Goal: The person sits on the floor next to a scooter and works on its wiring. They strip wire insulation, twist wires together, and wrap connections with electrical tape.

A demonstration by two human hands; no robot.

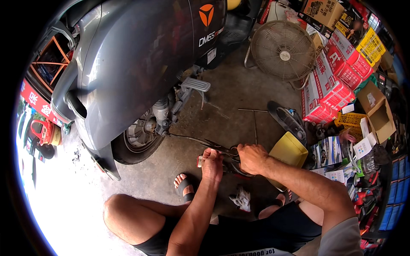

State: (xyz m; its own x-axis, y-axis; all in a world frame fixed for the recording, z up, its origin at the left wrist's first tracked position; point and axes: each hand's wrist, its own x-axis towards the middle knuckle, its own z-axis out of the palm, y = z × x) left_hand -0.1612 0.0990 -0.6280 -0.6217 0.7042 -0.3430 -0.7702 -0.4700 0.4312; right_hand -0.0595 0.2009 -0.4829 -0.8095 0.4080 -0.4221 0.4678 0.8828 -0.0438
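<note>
Hands closed in on a dark cable beside a grey scooter's wheel

The left hand [211, 165] has its fingers bunched narrow against the dark cable [188, 137]; exactly what the tips pinch is hidden. A small red-and-white piece [199, 161] shows at that hand's left edge. Just to the right, the right hand [253, 158] is curled around a dark tool [232, 150], mostly covered by the knuckles, so its kind is hard to tell. The cable lies in front of the hands, running left and away to the wheel [140, 135] under the scooter [132, 55].

Nearer than the hands, a crumpled pale cloth [242, 199] lies on the concrete floor [222, 106], between the person's two sandalled feet. To the right, partly behind the right forearm, sits a yellow tray [288, 151]. Beyond it on the floor are a T-shaped metal bar [255, 128] and a dark plastic part [285, 119].

Farther off, a round wire-caged fan [284, 55] stands near stacked red-and-white boxes [326, 94]. At far right, an open cardboard box [376, 109] rests beside a yellow basket [351, 122]. A footpeg [195, 84] juts from the scooter's right side as seen here.
</note>
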